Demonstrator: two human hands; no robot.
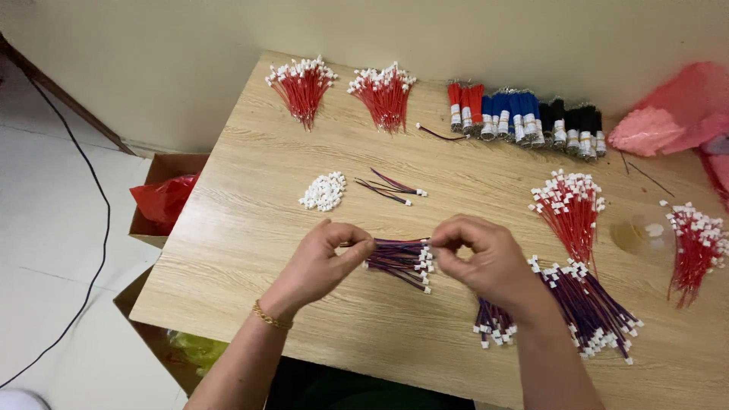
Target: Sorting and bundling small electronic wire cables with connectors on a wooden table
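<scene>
My left hand (326, 258) grips a bundle of short red-and-blue wires with white end plugs (399, 260) at its left end, just above the wooden table (250, 228). My right hand (486, 254) pinches the plug ends of the same bundle from the right. A small heap of loose white plugs (323, 191) lies beyond my left hand. A few finished red-and-blue wires (391, 187) lie beside that heap. A large pile of red-and-blue wires (577, 311) sits under and right of my right wrist.
Bundles of red wires with white plugs (302, 83) (383, 91) (571, 205) (695, 243) lie at the back and right. A row of red, blue and black wire bundles (524, 115) lines the far edge. Pink bags (676, 114) sit far right. Cardboard boxes (163, 199) stand on the floor left.
</scene>
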